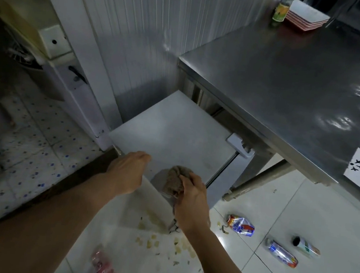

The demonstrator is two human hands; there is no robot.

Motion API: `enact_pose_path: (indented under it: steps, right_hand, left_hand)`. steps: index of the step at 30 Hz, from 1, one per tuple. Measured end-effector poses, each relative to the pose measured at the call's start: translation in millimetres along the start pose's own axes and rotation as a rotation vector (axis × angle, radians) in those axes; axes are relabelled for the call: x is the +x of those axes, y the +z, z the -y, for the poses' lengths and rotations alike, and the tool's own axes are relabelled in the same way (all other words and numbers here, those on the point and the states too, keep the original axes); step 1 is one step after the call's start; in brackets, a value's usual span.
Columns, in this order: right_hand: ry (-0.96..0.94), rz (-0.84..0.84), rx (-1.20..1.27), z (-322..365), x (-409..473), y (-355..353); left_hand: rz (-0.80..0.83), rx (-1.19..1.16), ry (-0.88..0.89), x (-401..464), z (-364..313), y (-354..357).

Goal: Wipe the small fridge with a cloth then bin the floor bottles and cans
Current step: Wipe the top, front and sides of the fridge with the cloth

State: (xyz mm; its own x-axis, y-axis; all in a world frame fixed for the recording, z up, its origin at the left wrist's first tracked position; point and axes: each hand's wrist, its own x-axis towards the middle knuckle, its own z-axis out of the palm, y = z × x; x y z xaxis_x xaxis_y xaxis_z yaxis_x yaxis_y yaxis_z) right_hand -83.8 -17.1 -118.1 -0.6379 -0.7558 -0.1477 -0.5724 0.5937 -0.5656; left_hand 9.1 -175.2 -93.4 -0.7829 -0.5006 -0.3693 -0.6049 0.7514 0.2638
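On the small fridge (175, 127) top's near edge, my right hand (190, 195) grips the cloth (175, 179) for wiping, while my left hand (126, 170), fingers curled, steadies the corner.

Hardly any lettering can be made out from here; the red bottle (103, 268) lying on the floor near the bottom edge carries white characters on its label, one of which looks like a "B", though the rest is too blurred to read; the crushed bottle (240, 225) by the table leg has a blue, red and white label, its print unreadable; the can (282, 253) beside it shows the same colours and no legible word; the green-labelled bottle (281, 10) standing on the steel table (291, 81) has a yellow patch, but no text can be told.
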Motion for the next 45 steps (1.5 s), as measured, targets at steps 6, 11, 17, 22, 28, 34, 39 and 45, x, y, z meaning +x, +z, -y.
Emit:
enact_pose_path:
  steps: [6, 11, 17, 22, 28, 34, 39, 45]
  right_hand:
    - [0.047, -0.061, 0.051, 51.1, 5.5, 31.0]
    - [0.14, -0.167, 0.038, 102.2, 9.9, 78.9]
    - [0.218, -0.325, 0.019, 159.9, 35.5, 148.0]
    - [0.167, -0.455, -0.026, 179.5, 90.7, 172.4]
    - [0.108, -0.183, -0.388, 168.5, 140.3, 191.3]
    - [0.003, -0.234, -0.455, 152.9, 133.9, 188.7]
    - [-0.019, -0.356, -0.461, 120.3, 95.1, 178.4]
    - [0.006, -0.484, -0.497, 72.5, 43.3, 157.4]
  left_hand:
    - [-0.032, -0.045, -0.037, -9.5, 62.5, -22.4]
    - [-0.047, -0.05, -0.038, 1.1, 125.9, -31.9]
    - [-0.053, -0.134, 0.125, 19.4, 178.0, -33.8]
    - [-0.088, -0.065, 0.154, 34.0, 195.2, -34.6]
    - [-0.179, -0.064, 0.176, 51.7, 198.6, -25.1]
    - [-0.292, -0.065, 0.261, 64.1, 193.9, -1.9]
    - [-0.323, 0.011, 0.304, 57.1, 179.4, 13.0]
    - [-0.305, 0.174, 0.39, 44.7, 141.4, 36.6]
